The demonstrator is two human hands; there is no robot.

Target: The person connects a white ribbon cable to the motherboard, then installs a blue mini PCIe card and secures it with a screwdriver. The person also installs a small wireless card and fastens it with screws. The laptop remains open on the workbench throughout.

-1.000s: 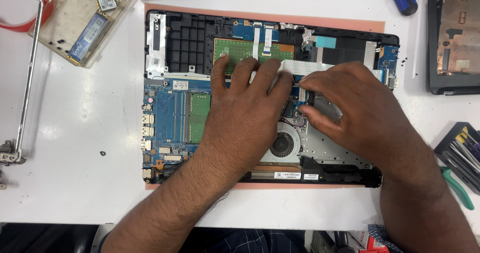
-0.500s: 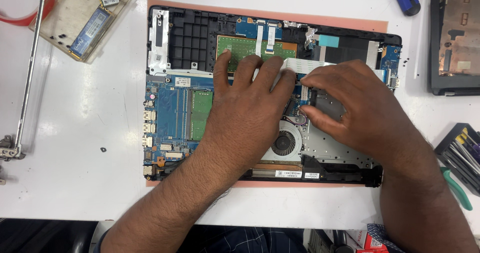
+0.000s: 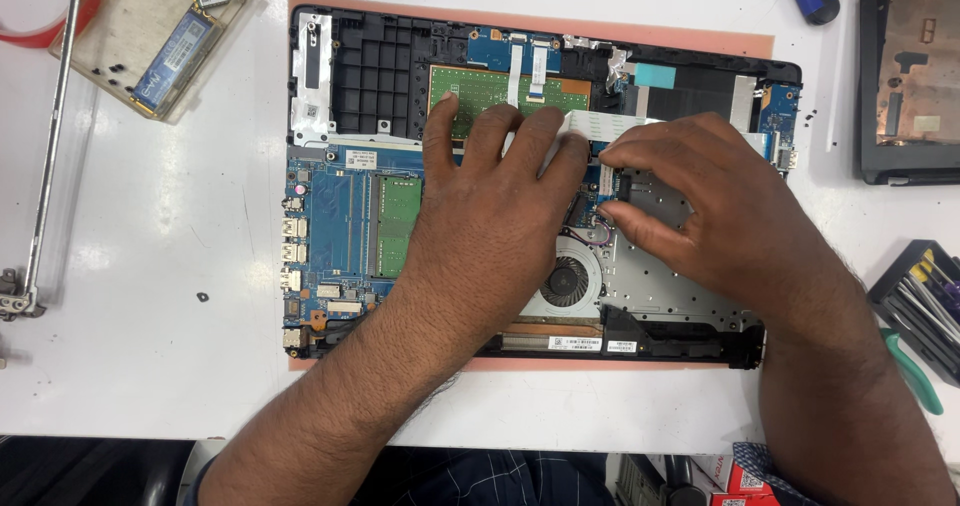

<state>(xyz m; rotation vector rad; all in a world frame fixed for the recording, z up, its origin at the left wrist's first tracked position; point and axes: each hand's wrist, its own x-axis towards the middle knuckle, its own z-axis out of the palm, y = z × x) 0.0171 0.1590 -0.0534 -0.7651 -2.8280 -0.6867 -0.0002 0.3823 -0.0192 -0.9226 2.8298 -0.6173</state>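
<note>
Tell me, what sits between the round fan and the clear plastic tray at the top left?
In the head view, between the fan and the plastic tray lie the blue circuit board, the left hand resting on it, and bare white table.

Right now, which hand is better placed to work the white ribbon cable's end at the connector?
Right hand, probably: its fingertips pinch at the white ribbon cable near the connector, while the left hand lies flat across the board, holding the cable down.

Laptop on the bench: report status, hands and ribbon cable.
Left hand flat on open laptop, fingers on white ribbon cable. Right hand pinching at cable end by fan. Nothing in the way.
</note>
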